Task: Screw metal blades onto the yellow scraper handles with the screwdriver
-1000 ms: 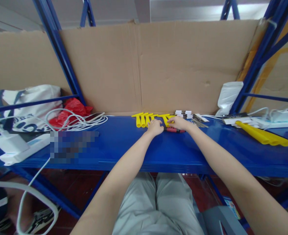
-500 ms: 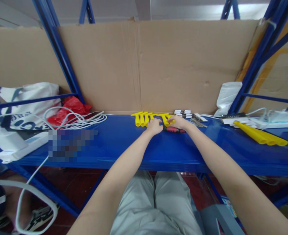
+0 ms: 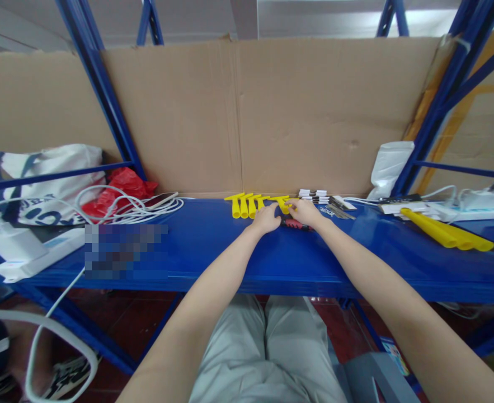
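Observation:
Yellow plastic T-shaped pieces, each with a round tube and a flat crossbar, lie in a row [image 3: 244, 208] at the back of the blue shelf top. My left hand [image 3: 267, 219] rests at the right end of this row, fingers curled; what is in them is hidden. Close beside it, my right hand [image 3: 304, 212] pinches another yellow T-shaped piece [image 3: 281, 205] by its right side. Below the hands lies a red and black handled tool [image 3: 296, 224], partly covered by my right hand.
Black-and-white small boxes [image 3: 314, 196] and thin metal strips [image 3: 339, 207] lie right of my hands. Yellow tubes [image 3: 448, 234] sit farther right. White cables [image 3: 146, 210], a power strip [image 3: 41, 254] and a cloth bag [image 3: 57, 173] are left. Cardboard [image 3: 272, 112] stands behind.
My right hand has shifted slightly left and down on the yellow T-shaped piece, whose crossbar shows more plainly. My left hand has hardly moved.

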`<state>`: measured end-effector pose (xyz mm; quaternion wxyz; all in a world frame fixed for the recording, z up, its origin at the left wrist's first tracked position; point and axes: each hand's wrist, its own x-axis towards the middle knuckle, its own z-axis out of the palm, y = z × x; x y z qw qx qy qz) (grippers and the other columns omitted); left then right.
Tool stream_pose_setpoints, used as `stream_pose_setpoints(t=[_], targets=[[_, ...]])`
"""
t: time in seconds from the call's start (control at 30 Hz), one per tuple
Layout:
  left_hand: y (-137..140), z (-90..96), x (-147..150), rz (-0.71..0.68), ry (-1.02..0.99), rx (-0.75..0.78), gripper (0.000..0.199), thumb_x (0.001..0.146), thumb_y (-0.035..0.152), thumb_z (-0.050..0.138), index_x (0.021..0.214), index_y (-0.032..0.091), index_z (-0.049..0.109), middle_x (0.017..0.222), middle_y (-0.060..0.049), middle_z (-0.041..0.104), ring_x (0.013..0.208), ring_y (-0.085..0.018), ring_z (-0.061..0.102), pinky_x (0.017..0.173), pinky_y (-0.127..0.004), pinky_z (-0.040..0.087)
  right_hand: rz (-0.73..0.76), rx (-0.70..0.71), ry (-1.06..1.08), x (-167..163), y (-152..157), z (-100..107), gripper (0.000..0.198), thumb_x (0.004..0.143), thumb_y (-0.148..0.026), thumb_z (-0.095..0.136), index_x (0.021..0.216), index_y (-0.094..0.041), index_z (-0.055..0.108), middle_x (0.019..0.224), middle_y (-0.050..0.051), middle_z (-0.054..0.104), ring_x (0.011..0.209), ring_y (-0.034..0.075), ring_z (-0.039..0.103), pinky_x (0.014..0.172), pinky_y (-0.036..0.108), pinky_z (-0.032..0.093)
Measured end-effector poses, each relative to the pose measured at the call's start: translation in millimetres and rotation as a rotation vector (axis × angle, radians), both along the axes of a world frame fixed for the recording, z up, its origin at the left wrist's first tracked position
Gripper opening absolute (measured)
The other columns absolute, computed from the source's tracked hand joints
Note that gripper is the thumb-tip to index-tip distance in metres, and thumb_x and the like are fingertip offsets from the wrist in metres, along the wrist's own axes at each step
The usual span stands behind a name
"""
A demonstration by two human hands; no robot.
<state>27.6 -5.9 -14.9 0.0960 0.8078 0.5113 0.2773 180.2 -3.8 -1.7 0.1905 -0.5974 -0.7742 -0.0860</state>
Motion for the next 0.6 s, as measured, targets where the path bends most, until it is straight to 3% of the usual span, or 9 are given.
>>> stream_pose_setpoints(t=[0.13, 0.33, 0.6], targets=[[0.4, -2.0, 0.7, -0.076, -0.042, -0.033, 0.059, 0.08, 0.019, 0.053, 0.138, 0.021, 0.04, 0.134, -0.011, 0.054, 0.125, -0.024, 0.048, 0.107, -0.04, 0.032, 0.031, -0.03, 0.117, -2.7, 0.2, 0.9, 0.04, 0.083, -0.012, 0.044, 0.119, -0.012, 0.063, 0.113, 0.012, 0.067, 0.1, 0.022, 0.064, 0.089, 0.031, 0.047], [9.2, -7.2, 0.7, -0.087, -0.096, -0.075, 0.052, 0.083, 0.025, 0.05, 0.134, 0.027, 0.045, 0.137, -0.006, 0.052, 0.125, -0.024, 0.048, 0.108, -0.04, 0.03, 0.079, -0.11, 0.328, -3.4, 0.8, 1.3, 0.041, 0.082, -0.011, 0.046, 0.119, -0.009, 0.062, 0.092, 0.01, 0.072, 0.084, 0.017, 0.067, 0.082, 0.026, 0.049], [11.6, -5.2, -1.0, -0.053, -0.214, -0.057, 0.047, 0.082, 0.021, 0.052, 0.129, 0.026, 0.052, 0.124, -0.005, 0.062, 0.113, -0.023, 0.059, 0.105, -0.038, 0.036, 0.137, -0.21, 0.617, -2.6, 6.2, -2.0, 0.043, 0.08, -0.002, 0.042, 0.118, -0.006, 0.061, 0.108, 0.011, 0.069, 0.096, 0.017, 0.066, 0.085, 0.023, 0.049]])
